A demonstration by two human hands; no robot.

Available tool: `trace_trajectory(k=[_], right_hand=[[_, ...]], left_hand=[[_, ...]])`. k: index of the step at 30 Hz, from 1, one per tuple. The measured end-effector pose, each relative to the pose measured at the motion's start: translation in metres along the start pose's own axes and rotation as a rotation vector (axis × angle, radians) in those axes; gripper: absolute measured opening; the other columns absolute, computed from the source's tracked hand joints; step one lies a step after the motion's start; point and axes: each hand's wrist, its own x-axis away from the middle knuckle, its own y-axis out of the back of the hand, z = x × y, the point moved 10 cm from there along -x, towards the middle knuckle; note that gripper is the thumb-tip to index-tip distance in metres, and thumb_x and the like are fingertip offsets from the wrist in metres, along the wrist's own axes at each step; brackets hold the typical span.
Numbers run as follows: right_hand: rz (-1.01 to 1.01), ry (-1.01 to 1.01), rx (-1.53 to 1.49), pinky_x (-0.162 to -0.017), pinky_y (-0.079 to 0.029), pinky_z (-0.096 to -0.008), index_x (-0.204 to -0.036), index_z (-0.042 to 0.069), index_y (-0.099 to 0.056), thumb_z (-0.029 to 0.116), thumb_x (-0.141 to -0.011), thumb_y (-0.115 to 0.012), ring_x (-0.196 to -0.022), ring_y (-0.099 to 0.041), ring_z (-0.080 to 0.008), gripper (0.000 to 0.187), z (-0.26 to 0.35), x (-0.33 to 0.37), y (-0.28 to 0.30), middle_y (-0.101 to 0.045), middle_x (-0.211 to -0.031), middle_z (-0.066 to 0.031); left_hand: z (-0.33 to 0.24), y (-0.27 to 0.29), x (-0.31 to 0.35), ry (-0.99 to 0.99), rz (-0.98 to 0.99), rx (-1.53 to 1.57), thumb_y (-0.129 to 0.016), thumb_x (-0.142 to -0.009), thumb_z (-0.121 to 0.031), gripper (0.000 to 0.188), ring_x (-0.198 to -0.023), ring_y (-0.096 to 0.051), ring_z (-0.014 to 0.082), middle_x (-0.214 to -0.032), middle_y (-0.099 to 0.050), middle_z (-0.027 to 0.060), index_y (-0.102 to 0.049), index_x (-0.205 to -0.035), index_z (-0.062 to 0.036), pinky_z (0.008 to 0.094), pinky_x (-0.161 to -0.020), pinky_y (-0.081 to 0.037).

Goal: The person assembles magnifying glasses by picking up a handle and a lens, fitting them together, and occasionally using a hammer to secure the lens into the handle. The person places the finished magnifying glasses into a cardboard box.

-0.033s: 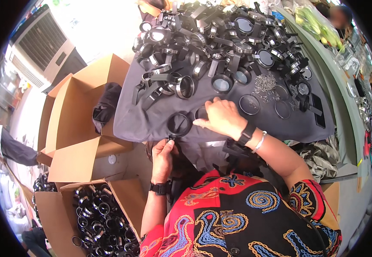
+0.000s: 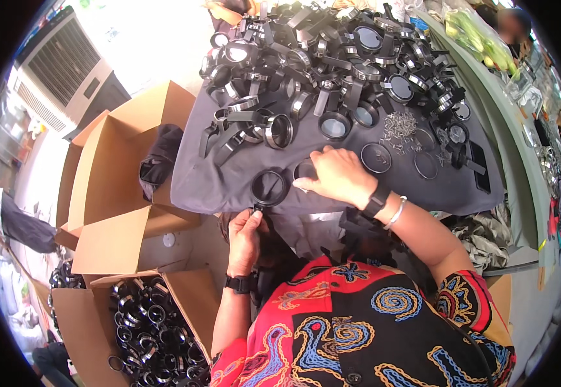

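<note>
My left hand (image 2: 244, 240), at the table's front edge, has its thumb and fingers closed on the short handle of a black ring-headed piece (image 2: 255, 187). The ring of that piece rests over the dark cloth. Just to its right, my right hand (image 2: 341, 175) is at a thin metal ring (image 2: 296, 171) on the cloth, thumb and fingers closed round its right side. Two more thin rings, a near one (image 2: 362, 158) and another (image 2: 434, 174), lie to the right. Beside them is a heap of small metal pieces (image 2: 399, 126).
Many black handled pieces with metal bands (image 2: 280, 132) are piled across the far table. A phone (image 2: 480, 166) lies at the right edge. At left stand an open cardboard box (image 2: 116, 168), a box flap (image 2: 109, 242), and a box of black rings (image 2: 77, 322). An air cooler (image 2: 64, 68) stands behind.
My right hand and wrist have shifted very slightly to the right. The left hand and the black ring-headed piece have stayed where they were.
</note>
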Motion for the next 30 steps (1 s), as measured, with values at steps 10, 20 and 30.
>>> trace_trajectory(k=[10,20,30], right_hand=[[0.185,0.484,0.022,-0.094,-0.048,-0.0402,-0.136,0.007,-0.05,-0.004,-0.065,-0.061,-0.109,-0.052,-0.0317,0.073,0.018,-0.003,-0.018,-0.055,-0.116,-0.0135],[0.124,0.555,-0.014,-0.09,-0.049,-0.0402,-0.127,-0.004,-0.051,0.007,-0.062,-0.07,-0.109,-0.053,-0.0321,0.069,0.037,0.0,-0.014,-0.055,-0.118,-0.0139],[-0.51,0.851,0.191,-0.086,-0.052,-0.0355,-0.121,-0.002,-0.054,0.009,-0.076,-0.064,-0.106,-0.054,-0.026,0.048,0.088,0.057,0.062,-0.053,-0.115,-0.0109]], left_hand=[[-0.006,-0.002,0.0,-0.032,0.023,-0.025,-0.057,-0.094,-0.012,0.027,-0.065,-0.049,0.0101,-0.066,-0.055,0.0013,-0.056,-0.069,-0.0036,0.0261,-0.066,-0.039],[-0.006,-0.004,0.001,-0.004,0.023,-0.009,-0.058,-0.093,-0.011,0.025,-0.066,-0.049,0.0102,-0.067,-0.055,0.0017,-0.056,-0.07,-0.004,0.0257,-0.067,-0.039],[-0.003,-0.002,0.0,-0.011,0.061,-0.001,-0.058,-0.093,-0.012,0.024,-0.067,-0.049,0.0105,-0.068,-0.056,0.0016,-0.056,-0.07,-0.0036,0.0262,-0.068,-0.039]])
